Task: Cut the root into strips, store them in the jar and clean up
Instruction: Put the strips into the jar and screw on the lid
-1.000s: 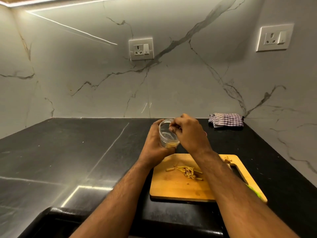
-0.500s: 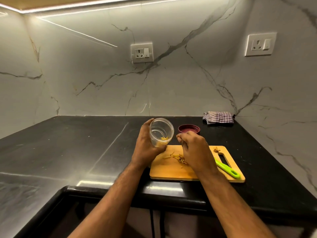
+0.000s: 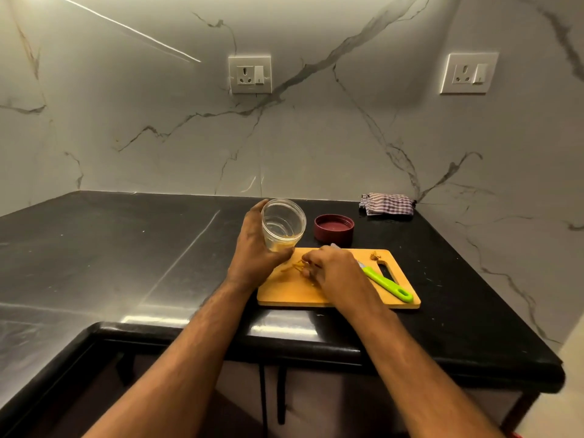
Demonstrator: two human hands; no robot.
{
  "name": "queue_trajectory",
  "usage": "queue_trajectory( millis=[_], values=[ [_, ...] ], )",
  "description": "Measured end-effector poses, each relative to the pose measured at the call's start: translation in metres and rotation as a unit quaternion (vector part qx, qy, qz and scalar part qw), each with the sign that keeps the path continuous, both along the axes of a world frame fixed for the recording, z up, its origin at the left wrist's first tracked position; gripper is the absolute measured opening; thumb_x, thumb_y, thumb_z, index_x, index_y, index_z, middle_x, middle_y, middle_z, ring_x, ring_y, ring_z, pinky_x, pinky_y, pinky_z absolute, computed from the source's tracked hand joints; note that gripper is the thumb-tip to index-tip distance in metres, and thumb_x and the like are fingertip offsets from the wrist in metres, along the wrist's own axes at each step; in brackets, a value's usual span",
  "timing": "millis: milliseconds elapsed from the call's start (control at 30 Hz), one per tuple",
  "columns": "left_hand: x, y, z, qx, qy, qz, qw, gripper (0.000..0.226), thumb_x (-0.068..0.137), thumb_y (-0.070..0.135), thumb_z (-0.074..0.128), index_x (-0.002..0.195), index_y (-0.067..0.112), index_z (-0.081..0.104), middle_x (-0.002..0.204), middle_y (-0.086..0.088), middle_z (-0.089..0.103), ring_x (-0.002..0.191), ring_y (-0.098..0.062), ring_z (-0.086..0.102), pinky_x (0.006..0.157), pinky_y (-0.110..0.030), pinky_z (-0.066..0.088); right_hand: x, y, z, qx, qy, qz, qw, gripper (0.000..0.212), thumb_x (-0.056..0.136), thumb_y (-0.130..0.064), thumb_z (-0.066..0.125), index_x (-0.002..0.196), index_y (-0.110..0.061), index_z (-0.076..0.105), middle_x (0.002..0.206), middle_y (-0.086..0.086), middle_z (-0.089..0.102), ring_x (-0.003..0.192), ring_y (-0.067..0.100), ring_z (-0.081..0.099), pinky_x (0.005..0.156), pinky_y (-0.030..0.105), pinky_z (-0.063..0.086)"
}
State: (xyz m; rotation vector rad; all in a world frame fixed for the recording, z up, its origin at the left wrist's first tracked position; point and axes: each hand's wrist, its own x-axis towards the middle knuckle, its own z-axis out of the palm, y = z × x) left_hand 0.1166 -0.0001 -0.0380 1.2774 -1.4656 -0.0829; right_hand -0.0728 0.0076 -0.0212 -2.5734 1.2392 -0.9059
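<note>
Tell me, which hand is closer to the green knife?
Right. The right hand rests on the cutting board just beside the knife, partly covering its blade. The left hand holds the jar farther left.

I'm seeing the cutting board (image 3: 294,294) lying on the tabletop (image 3: 126,248) near its front edge, the strips (image 3: 292,267) lying on it under my hands. The knife (image 3: 384,282) is lying on the board's right side. Behind the board the lid (image 3: 333,228) is sitting, the jar (image 3: 282,226) left of it, the cloth (image 3: 387,208) farther back right.

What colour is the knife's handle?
Bright lime green. The knife handle lies on the cutting board, seen best from the head camera.
</note>
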Motion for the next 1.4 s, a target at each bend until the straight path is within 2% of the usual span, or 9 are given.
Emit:
queue_trajectory(
  millis=[133,400,500,667,800,933,1100,1233,1400],
  values=[
    [0.003,-0.004,-0.002,-0.003,0.006,0.015,1.0,0.097,0.065,0.023,0.091,0.146,0.021,0.038,0.14,0.002,0.05,0.128,-0.011,0.05,0.107,-0.03,0.045,-0.001,-0.011,0.007,-0.012,-0.07,-0.002,0.997,0.023,0.095,-0.022,0.056,0.115,-0.024,0.067,0.106,-0.006,0.066,0.095,0.004,0.058,0.08,0.016,0.044],
    [0.011,-0.015,-0.002,-0.017,0.026,0.069,0.997,0.095,0.065,0.025,0.091,0.145,0.016,0.041,0.137,-0.002,0.052,0.127,-0.015,0.051,0.107,-0.036,0.045,0.016,-0.025,0.016,0.151,0.073,0.161,0.973,0.044,0.09,-0.039,0.061,0.133,-0.03,0.054,0.133,-0.012,0.054,0.116,0.003,0.051,0.099,0.025,0.043],
    [0.011,-0.017,-0.003,-0.014,0.018,0.076,0.997,0.095,0.068,0.027,0.09,0.147,0.016,0.039,0.141,-0.002,0.05,0.13,-0.016,0.049,0.109,-0.038,0.044,0.022,-0.025,0.013,0.11,0.077,0.198,0.971,0.025,0.092,-0.026,0.062,0.116,-0.029,0.067,0.123,-0.016,0.055,0.107,0.002,0.054,0.093,0.02,0.045],
    [0.01,-0.021,-0.004,0.008,-0.015,0.08,0.997,0.102,0.071,0.028,0.088,0.153,0.015,0.03,0.152,-0.006,0.042,0.141,-0.025,0.04,0.113,-0.049,0.04,0.01,-0.035,0.014,0.051,0.087,0.116,0.988,0.016,0.091,-0.024,0.062,0.102,-0.031,0.071,0.104,-0.015,0.056,0.094,0.007,0.056,0.084,0.029,0.052],
    [0.01,-0.023,-0.004,0.011,-0.023,0.082,0.996,0.102,0.07,0.032,0.088,0.152,0.017,0.03,0.151,-0.005,0.042,0.14,-0.025,0.04,0.112,-0.051,0.041,-0.005,-0.033,0.019,0.092,0.026,0.104,0.99,0.018,0.091,-0.033,0.061,0.107,-0.03,0.07,0.113,-0.018,0.053,0.103,0.005,0.052,0.089,0.028,0.049],
    [0.009,-0.022,-0.004,0.01,-0.035,0.073,0.997,0.102,0.071,0.033,0.089,0.153,0.017,0.03,0.152,-0.004,0.042,0.141,-0.022,0.04,0.113,-0.048,0.041,-0.015,-0.024,0.023,0.157,0.125,0.139,0.97,0.037,0.095,-0.034,0.054,0.131,-0.036,0.054,0.132,-0.018,0.042,0.118,-0.002,0.034,0.099,0.024,0.033],
    [0.005,-0.019,-0.001,0.009,-0.057,0.056,0.997,0.101,0.071,0.03,0.089,0.152,0.019,0.031,0.15,-0.001,0.044,0.138,-0.019,0.041,0.112,-0.039,0.042,-0.009,-0.023,0.021,0.067,0.185,0.129,0.972,0.033,0.096,-0.02,0.055,0.123,-0.037,0.061,0.123,-0.012,0.052,0.112,0.007,0.049,0.113,0.037,0.027],
    [0.004,-0.019,-0.002,0.006,-0.055,0.062,0.997,0.1,0.071,0.033,0.089,0.152,0.021,0.031,0.15,-0.001,0.043,0.138,-0.019,0.042,0.109,-0.039,0.045,-0.004,-0.027,0.025,0.042,0.179,0.121,0.976,0.025,0.094,-0.02,0.059,0.114,-0.033,0.067,0.112,-0.009,0.056,0.099,0.009,0.054,0.088,0.03,0.052],
    [0.009,-0.024,-0.003,-0.006,-0.014,0.057,0.998,0.098,0.069,0.034,0.089,0.149,0.021,0.035,0.145,0.0,0.047,0.136,-0.018,0.045,0.11,-0.047,0.045,-0.001,-0.039,0.04,0.067,0.159,0.126,0.977,0.022,0.091,-0.017,0.062,0.109,-0.025,0.07,0.109,-0.009,0.059,0.098,0.009,0.058,0.087,0.023,0.05]
  ],
)
